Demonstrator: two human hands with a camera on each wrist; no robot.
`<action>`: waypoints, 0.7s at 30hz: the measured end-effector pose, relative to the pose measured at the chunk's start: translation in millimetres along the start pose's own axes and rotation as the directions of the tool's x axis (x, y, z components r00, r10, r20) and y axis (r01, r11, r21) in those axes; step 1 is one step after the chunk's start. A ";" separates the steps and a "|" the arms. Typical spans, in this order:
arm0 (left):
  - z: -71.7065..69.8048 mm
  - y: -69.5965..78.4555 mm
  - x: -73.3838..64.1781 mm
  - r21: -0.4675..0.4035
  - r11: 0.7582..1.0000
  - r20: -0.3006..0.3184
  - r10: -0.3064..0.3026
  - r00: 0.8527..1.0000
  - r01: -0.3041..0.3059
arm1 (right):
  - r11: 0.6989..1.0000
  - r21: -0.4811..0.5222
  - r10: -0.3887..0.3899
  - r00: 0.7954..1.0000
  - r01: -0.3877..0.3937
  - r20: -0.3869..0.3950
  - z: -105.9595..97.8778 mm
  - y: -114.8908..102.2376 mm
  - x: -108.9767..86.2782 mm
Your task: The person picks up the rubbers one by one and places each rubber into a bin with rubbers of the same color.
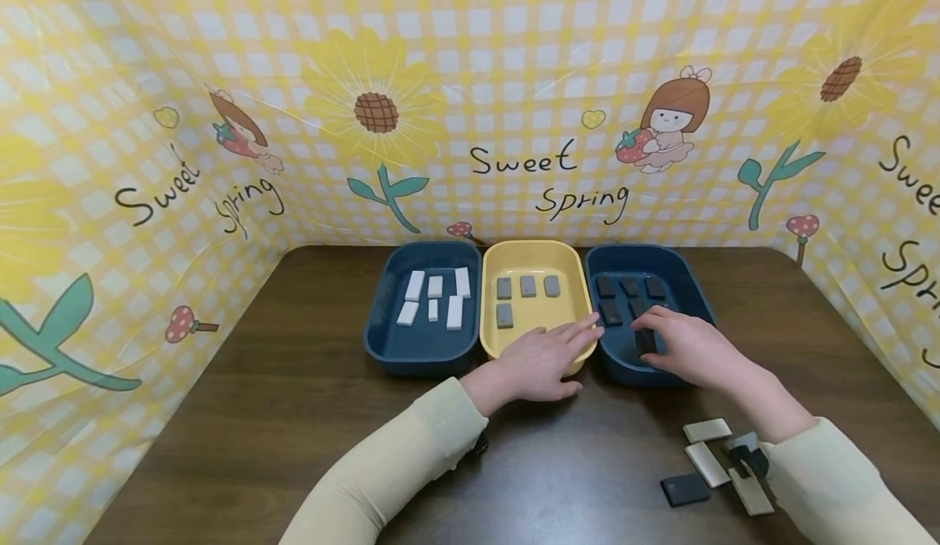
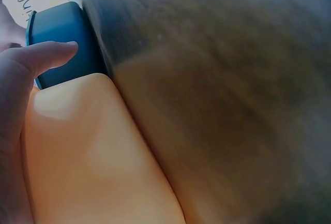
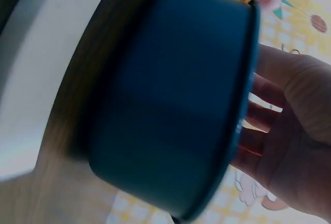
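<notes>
My right hand (image 1: 690,347) reaches over the front of the right dark blue tray (image 1: 701,300), pinching a black block (image 1: 645,341) between thumb and fingers. Several other black blocks (image 1: 629,287) lie inside that tray. Fingers straight, my left hand (image 1: 539,359) rests across the front right rim of the yellow tray (image 1: 539,247). Several grey blocks (image 1: 503,315) lie in the yellow tray. In the right wrist view the blue tray's wall (image 3: 176,89) hides the right fingertips. The left wrist view shows the left thumb (image 2: 57,56) in front of the blue tray's wall.
To the left, another dark blue tray (image 1: 426,364) holds several white blocks (image 1: 454,312). By my right sleeve lie several pale blocks (image 1: 707,463), a black block (image 1: 685,489) and a grey block (image 1: 742,442) on the brown table (image 1: 242,414). Patterned cloth (image 1: 455,31) hangs behind.
</notes>
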State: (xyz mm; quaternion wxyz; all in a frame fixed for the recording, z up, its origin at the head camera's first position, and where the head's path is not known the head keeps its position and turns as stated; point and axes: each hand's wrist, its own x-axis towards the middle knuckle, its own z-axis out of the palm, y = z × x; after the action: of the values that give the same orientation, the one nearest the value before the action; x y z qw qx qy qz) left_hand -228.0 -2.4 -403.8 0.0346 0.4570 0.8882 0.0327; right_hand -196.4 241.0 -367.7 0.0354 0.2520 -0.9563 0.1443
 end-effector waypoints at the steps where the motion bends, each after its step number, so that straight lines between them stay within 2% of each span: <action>1: 0.1 0.2 0.0 0.001 1.000 0.004 -0.002 1.000 0.002 | 1.000 0.006 0.004 1.000 -0.004 0.013 1.9 0.8 2.9; 11: 1.0 0.5 0.5 0.011 1.000 0.016 -0.010 1.000 0.010 | 0.995 0.065 0.062 0.988 -0.072 0.142 20.9 7.8 29.2; 21: 0.4 0.2 -0.2 0.017 1.000 0.012 -0.007 1.000 0.006 | 0.994 0.062 0.078 0.977 -0.092 0.196 29.8 9.6 40.3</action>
State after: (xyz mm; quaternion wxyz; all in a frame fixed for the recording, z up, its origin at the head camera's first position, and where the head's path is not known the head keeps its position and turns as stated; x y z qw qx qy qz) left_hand -227.7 -2.4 -404.2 0.0362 0.4546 0.8897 0.0224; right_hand -236.0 221.3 -393.1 -0.0729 0.2247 -0.9594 0.1540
